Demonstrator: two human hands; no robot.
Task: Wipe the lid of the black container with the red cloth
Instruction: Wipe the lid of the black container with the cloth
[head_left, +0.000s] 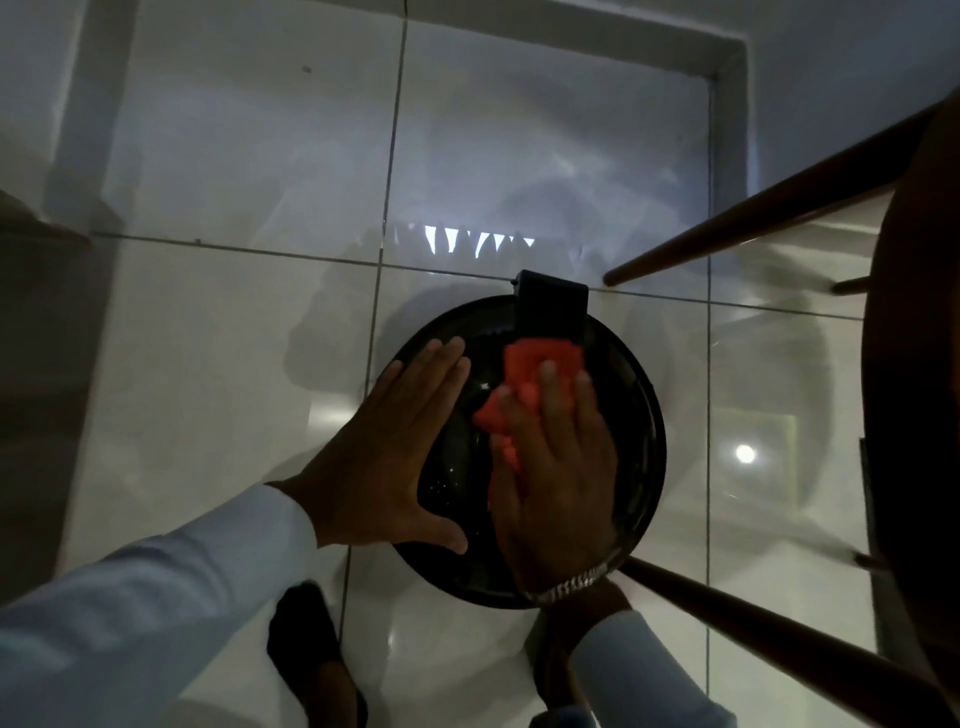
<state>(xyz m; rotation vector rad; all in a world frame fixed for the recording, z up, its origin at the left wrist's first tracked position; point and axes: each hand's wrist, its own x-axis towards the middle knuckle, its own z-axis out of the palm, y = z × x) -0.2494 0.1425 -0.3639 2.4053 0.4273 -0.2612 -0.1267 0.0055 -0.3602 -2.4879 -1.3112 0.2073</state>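
Both hands: left hand (395, 452) flat (fingers together) on glossy round lid (636, 415); right hand (556, 467) presses crumpled red cloth (535, 374).

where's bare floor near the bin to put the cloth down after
Bare tiles lie left of the black lid and beyond it toward the wall. The right is crowded by chair legs; shoes fill the near side.

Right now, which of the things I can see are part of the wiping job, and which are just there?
Part of the job:
- red cloth, pressed flat under the right hand
- round black lid of the container
- left hand, flat on the lid's left side

Just there:
- wooden chair legs
- tiled floor
- dark shoe
- wrist bracelet
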